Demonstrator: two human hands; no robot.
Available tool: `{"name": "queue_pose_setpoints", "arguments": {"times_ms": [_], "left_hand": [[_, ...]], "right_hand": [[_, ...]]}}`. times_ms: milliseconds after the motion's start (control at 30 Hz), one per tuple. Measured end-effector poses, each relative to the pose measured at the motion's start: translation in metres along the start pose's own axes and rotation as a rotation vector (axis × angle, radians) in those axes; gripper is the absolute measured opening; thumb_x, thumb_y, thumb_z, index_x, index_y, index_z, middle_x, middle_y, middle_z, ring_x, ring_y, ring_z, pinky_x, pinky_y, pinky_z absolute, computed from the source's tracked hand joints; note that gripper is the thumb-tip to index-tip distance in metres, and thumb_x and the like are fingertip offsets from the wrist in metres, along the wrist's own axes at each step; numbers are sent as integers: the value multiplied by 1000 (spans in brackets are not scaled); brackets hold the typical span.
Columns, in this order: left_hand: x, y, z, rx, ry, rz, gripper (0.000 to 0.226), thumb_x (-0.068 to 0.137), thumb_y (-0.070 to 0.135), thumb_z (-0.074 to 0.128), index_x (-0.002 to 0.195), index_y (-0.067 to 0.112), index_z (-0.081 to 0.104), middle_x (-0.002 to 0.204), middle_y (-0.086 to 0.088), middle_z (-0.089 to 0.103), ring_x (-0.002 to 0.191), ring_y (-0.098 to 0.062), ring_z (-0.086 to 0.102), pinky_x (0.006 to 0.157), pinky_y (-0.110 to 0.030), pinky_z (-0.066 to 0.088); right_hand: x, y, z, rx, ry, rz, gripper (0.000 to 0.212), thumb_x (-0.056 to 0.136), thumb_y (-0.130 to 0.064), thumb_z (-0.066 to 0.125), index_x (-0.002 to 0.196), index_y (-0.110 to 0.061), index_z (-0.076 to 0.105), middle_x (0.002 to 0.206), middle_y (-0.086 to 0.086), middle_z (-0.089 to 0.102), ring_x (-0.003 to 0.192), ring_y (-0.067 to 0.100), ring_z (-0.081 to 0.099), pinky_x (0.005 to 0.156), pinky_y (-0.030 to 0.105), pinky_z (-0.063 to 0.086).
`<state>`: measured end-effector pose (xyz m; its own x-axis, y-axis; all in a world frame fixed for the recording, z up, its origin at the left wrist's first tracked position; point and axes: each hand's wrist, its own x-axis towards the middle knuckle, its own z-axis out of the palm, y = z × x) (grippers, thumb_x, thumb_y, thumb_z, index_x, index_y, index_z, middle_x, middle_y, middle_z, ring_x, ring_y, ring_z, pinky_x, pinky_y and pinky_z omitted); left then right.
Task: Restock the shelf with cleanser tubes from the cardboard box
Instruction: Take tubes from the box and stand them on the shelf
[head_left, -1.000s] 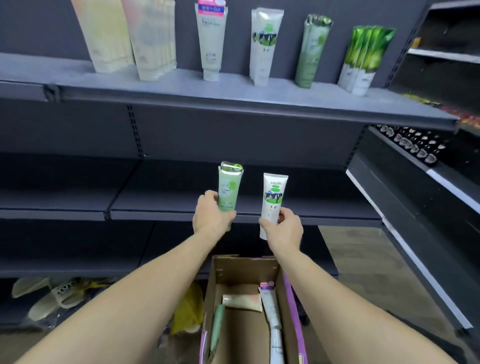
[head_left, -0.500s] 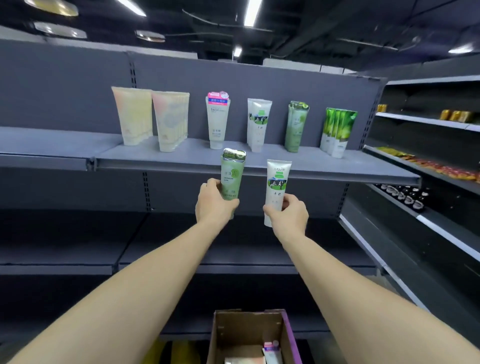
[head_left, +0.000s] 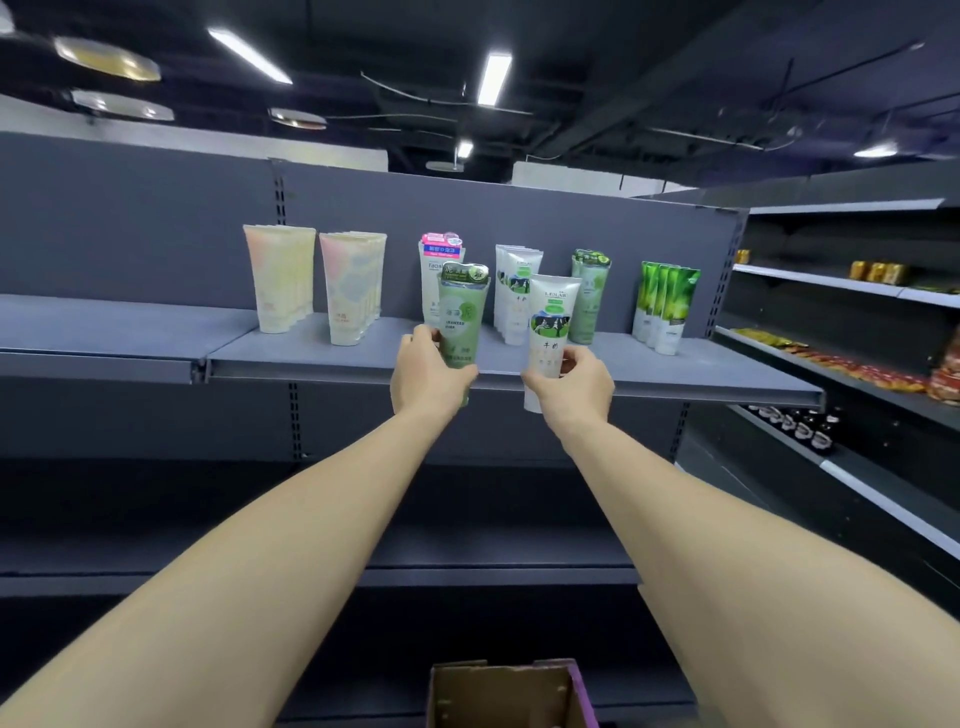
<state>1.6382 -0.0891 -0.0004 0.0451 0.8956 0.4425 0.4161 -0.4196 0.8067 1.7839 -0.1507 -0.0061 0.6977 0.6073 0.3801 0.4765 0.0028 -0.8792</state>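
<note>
My left hand grips a pale green cleanser tube, held upright in front of the grey shelf. My right hand grips a white tube with a green cow label, also upright, just before the shelf's front edge. On the shelf behind stand a pink-capped white tube, matching white tubes, matching pale green tubes and bright green tubes. The cardboard box shows only its far rim at the bottom.
Two rows of pastel yellow-pink tubes stand at the shelf's left. Lower grey shelves run below. A side rack on the right carries packets, cans and bottles.
Both hands have risen with their tubes from over the box to the level of the stocked shelf. The view has tilted upward, so the box contents have dropped out of sight.
</note>
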Motion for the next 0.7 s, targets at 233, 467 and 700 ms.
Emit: {"name": "queue_pose_setpoints", "arguments": {"times_ms": [233,467,700], "left_hand": [[13,-4,-6,-7,9,24,52,73,29,79,116,16,53,114,0,57,88,-17,59,67,-29,45],[32,-10,-3,-9,20,40,52,74,27,79,117,16,53,113,-1,56,92,-18,59,70,-31,48],[54,-11,20,-13,74,29,51,74,27,77,117,17,53,113,-1,57,94,-20,59,75,-32,49]], "right_hand": [[2,-14,5,34,-30,9,41,76,-22,80,111,-19,60,111,-2,63,94,15,61,70,25,44],[13,-15,9,36,3,6,42,78,-23,77,114,-23,54,102,-5,63,89,15,62,65,25,43],[56,-5,13,16,30,-10,43,78,-23,77,115,-21,54,109,-4,64,93,15,59,71,26,42]]}}
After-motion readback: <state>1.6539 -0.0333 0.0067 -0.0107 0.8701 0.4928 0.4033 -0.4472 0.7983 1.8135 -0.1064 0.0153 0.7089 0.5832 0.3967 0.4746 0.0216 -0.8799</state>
